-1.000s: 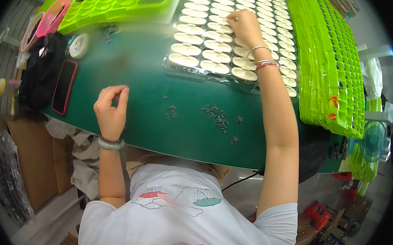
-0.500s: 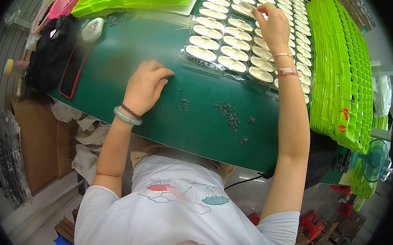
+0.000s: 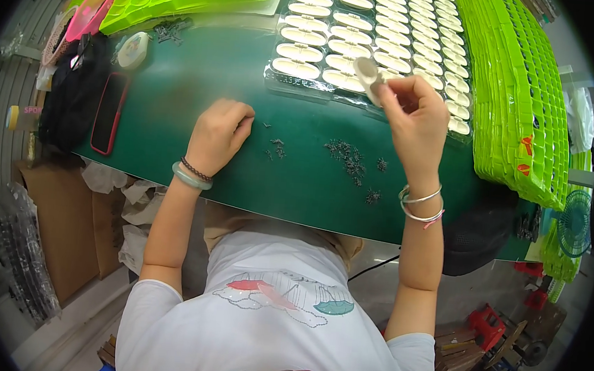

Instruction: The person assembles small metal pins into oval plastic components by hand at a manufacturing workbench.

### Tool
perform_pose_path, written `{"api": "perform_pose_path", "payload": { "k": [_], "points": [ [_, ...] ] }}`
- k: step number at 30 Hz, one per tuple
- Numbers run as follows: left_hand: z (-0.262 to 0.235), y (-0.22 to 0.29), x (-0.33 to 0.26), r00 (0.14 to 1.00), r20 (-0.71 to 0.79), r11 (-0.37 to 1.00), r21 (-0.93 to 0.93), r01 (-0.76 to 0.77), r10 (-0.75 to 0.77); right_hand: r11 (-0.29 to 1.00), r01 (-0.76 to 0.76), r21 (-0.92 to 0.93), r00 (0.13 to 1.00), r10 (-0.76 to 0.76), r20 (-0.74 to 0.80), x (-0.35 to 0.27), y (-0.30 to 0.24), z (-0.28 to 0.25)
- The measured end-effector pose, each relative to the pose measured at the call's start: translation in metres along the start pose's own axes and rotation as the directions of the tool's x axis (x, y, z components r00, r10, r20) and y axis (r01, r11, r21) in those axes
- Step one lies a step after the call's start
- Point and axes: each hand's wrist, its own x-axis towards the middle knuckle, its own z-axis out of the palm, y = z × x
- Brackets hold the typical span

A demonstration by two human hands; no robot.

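Lettering on two things here!
Pink capitals on the jar [image 3: 23, 119] at left, white print along the tray's [image 3: 296, 80] near edge.

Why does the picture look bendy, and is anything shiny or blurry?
Head view: the fisheye lens bows the front edge of the green table and leaves dark corners; shiny glare spots the near edge of the clear tray; the cream case in the right hand looks slightly blurred.

Cream-white cases [image 3: 392, 48], dark-grey bits [image 3: 348, 160], deep-green tabletop [image 3: 275, 198], lime trays [image 3: 516, 97], white shirt [image 3: 258, 348] with red-and-teal umbrella print [image 3: 333, 308].
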Motion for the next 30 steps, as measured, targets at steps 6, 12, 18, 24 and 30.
{"api": "perform_pose_path", "payload": {
  "k": [6, 12, 18, 24, 30],
  "points": [
    [-0.003, 0.026, 0.002, 0.984, -0.156, 0.984, -0.17, 0.058, -0.085, 0.995, -0.066, 0.076, 0.998, 0.064, 0.024, -0.027, 0.013, 0.016],
    [0.009, 0.081, 0.028, 0.955, -0.283, 0.945, -0.326, -0.005, -0.092, 0.997, 0.001, 0.08, 1.0, -0.002, 0.01, -0.043, 0.009, 0.034],
    [0.036, 0.098, 0.041, 0.942, -0.33, 0.946, -0.32, -0.057, -0.055, 0.975, 0.207, 0.078, 0.975, -0.199, -0.102, -0.052, 0.013, 0.039],
    [0.044, 0.101, 0.044, 0.938, -0.339, 0.96, -0.276, -0.035, -0.064, 0.969, 0.247, 0.005, 0.966, -0.246, -0.087, -0.053, 0.013, 0.037],
    [0.047, 0.101, 0.043, 0.947, -0.305, 0.942, -0.334, -0.01, -0.098, 0.971, 0.24, 0.01, 0.967, -0.239, -0.093, -0.055, 0.014, 0.038]
  ]
}}
